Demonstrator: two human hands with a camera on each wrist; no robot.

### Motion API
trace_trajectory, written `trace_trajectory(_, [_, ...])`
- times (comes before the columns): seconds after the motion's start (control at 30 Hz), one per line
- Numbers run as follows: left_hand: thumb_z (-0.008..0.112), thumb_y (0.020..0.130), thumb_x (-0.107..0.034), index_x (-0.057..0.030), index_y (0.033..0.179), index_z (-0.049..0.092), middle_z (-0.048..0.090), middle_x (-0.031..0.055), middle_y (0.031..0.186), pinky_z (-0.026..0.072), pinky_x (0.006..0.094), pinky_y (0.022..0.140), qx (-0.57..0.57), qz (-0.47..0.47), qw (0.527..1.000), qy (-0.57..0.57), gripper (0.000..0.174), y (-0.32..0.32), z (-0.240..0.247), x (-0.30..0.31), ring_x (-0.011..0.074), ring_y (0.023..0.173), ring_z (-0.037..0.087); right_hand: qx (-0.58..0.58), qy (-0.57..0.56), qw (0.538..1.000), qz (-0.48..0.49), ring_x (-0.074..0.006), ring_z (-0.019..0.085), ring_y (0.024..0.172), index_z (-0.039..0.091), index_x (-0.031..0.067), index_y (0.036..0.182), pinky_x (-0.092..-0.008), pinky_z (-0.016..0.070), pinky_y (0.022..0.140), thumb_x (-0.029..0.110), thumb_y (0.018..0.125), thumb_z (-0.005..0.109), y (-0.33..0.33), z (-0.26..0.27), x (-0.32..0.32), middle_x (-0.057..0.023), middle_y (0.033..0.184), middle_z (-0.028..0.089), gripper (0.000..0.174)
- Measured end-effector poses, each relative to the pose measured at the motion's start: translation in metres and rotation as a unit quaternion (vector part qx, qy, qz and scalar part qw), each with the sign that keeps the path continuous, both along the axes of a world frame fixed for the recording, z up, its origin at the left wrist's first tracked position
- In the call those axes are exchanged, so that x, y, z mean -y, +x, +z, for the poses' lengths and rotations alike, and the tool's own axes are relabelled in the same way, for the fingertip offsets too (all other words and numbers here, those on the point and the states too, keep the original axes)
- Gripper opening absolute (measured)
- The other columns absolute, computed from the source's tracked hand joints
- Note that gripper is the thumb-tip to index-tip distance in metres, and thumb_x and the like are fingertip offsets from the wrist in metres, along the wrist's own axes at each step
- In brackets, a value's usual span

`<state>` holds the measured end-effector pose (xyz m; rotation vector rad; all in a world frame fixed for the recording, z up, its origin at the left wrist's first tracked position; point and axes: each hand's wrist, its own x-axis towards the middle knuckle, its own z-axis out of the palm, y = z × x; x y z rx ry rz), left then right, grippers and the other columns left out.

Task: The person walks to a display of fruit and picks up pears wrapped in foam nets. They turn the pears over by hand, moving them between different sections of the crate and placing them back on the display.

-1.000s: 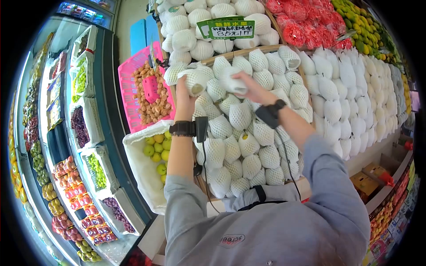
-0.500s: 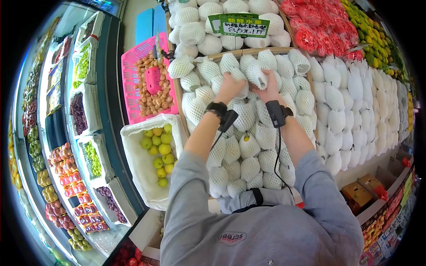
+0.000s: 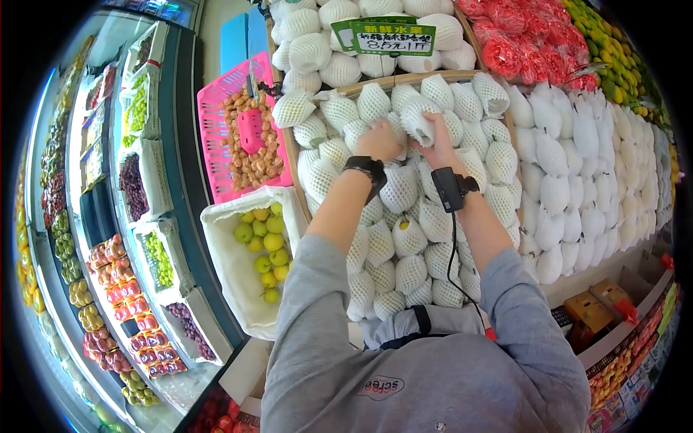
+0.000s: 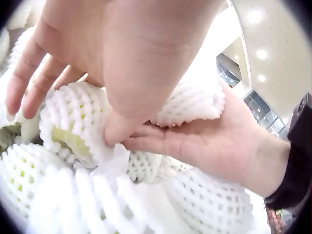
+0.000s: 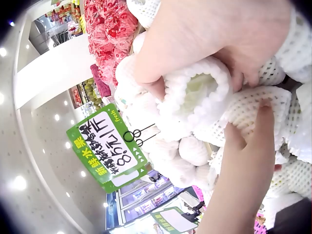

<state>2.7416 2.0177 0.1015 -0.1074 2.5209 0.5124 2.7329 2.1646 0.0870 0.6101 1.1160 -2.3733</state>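
My right hand (image 3: 439, 150) grips a pale green fruit in a white foam net (image 3: 416, 119), fingers and thumb wrapped round its sides. In the right wrist view the net's open end (image 5: 197, 92) faces the camera and bares the fruit. Beside it, my left hand (image 3: 378, 141) reaches down among the rows of netted fruit (image 3: 398, 189). Its thumb and fingers hold another netted fruit (image 4: 73, 119) from two sides, low in the pile. The left wrist view shows the left thumb touching the right fingertips (image 4: 146, 141).
A wooden rim (image 3: 350, 89) borders the bin, with a green price sign (image 3: 384, 37) behind it. A pink basket of small brown items (image 3: 216, 137) and a white-lined crate of green apples (image 3: 225, 216) stand left. More netted fruit (image 3: 552, 180) lies right.
Both hands have come together over the bin; the left has moved right and down from its lifted netted fruit. During the last half second they have stayed nearly in place.
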Motion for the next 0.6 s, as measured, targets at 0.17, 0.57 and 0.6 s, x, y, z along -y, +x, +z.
trace_trajectory(0.17, [0.058,0.077,-0.046,0.0058,0.129,0.032,0.046,0.0236,0.121,0.0517,0.0460,0.052,-0.042,-0.041,0.972,-0.226,0.078,0.001,-0.028,-0.037,0.0306,0.091,0.062,-0.007,0.005,1.000,0.016,-0.0168,0.054,0.092,0.050,0.0131,0.102,-0.0382,0.0417,0.080,0.033,0.081,0.056,-0.001,-0.003,-0.001,-0.0033,0.100,0.057,0.030])
trace_trajectory(0.57, [0.066,0.070,-0.032,-0.0020,0.110,0.057,0.062,0.0223,0.101,0.0468,0.0419,0.084,-0.060,-0.021,0.998,0.012,0.050,-0.038,0.030,0.044,0.0338,0.097,0.059,-0.018,0.028,0.999,-0.007,-0.0181,0.055,0.094,0.044,0.0129,0.111,-0.0348,0.0453,0.078,0.026,0.078,0.058,0.001,0.014,0.005,-0.0044,0.103,0.054,0.038])
trace_trajectory(0.6, [0.067,0.069,-0.030,-0.0028,0.110,0.056,0.061,0.0215,0.103,0.0469,0.0426,0.083,-0.109,0.008,0.994,0.001,0.050,-0.044,0.046,0.063,0.0337,0.098,0.059,-0.013,0.024,1.000,-0.015,-0.0181,0.056,0.091,0.043,0.0120,0.114,-0.0327,0.0474,0.074,0.022,0.077,0.059,0.002,0.016,0.005,-0.0050,0.102,0.053,0.042])
